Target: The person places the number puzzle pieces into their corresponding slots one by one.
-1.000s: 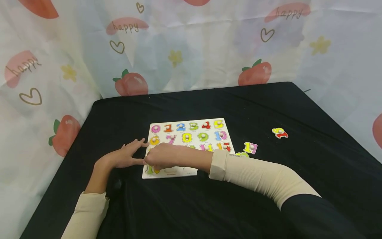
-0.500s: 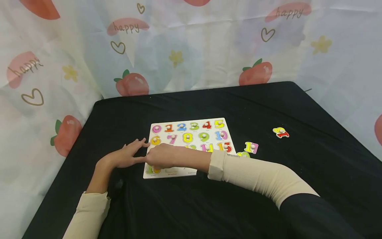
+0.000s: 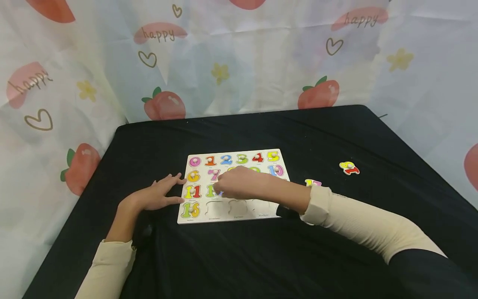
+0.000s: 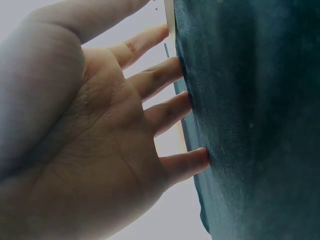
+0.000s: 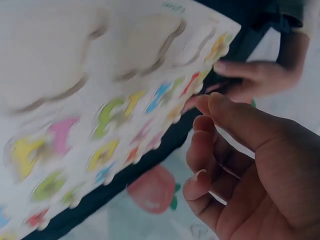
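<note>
A white number puzzle board (image 3: 226, 219) lies on the black cloth, with knobbed number pieces in its upper rows. A 16 piece (image 3: 191, 210) sits in its lower-left recess; three bare recesses follow to its right. My left hand (image 3: 157, 194) is spread, its thumb and forefinger at the board's left edge. Straight fingers of the left hand (image 4: 105, 115) fill the left wrist view. Over the middle of the board is my right hand (image 3: 242, 182), covering some pieces. In the right wrist view, the right hand (image 5: 250, 150) has loosely bent fingers and holds nothing.
On the cloth right of the board, a 17 piece (image 3: 313, 182) is partly hidden by my right sleeve (image 3: 358, 216). Farther right lies a yellow and red 18 piece (image 3: 349, 167). A printed curtain (image 3: 239, 54) hangs behind the table.
My right hand has come off the lower-left corner of the board and moved right, uncovering the 11 and 16 pieces and the bottom recesses. My left hand stays at the edge.
</note>
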{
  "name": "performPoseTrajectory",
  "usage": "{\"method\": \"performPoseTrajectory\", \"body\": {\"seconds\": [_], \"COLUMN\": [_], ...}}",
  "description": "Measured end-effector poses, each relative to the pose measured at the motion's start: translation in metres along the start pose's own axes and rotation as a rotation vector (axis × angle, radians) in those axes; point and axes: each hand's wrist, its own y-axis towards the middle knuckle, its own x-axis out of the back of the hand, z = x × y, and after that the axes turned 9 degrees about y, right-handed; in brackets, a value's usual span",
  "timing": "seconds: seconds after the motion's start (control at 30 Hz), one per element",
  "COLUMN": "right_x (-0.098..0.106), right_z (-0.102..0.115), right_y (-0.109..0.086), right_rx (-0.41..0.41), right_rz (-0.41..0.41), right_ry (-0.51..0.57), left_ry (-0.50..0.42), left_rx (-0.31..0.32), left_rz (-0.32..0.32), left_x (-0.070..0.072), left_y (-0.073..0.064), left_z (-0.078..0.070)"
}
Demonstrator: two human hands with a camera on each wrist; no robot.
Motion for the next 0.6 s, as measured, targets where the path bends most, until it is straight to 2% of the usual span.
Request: {"method": "performPoseTrajectory", "body": {"seconds": [0.23,0.43,0.5,0.6], "right_x": [0.014,0.012,0.01,0.005], "right_z": [-0.036,-0.058,-0.065,-0.075], "right_y": [-0.044,-0.083,-0.096,-0.112], "right_rx": [-0.104,-0.196,-0.231,-0.311], "right_rz": [0.032,0.037,0.064,0.165], "right_ry": [0.044,0.069,0.102,0.203], "left_ry": [-0.02,-0.026,-0.022,-0.01], "left_rx": [-0.004,-0.007,-0.008,-0.004], "left_rz": [0.0,-0.013,-0.019,-0.015], "left_x": [0.0,0.002,0.003,0.005], "left_y": [-0.004,-0.006,-0.006,-0.006], "left_z": [0.0,-0.001,0.0,0.001]}}
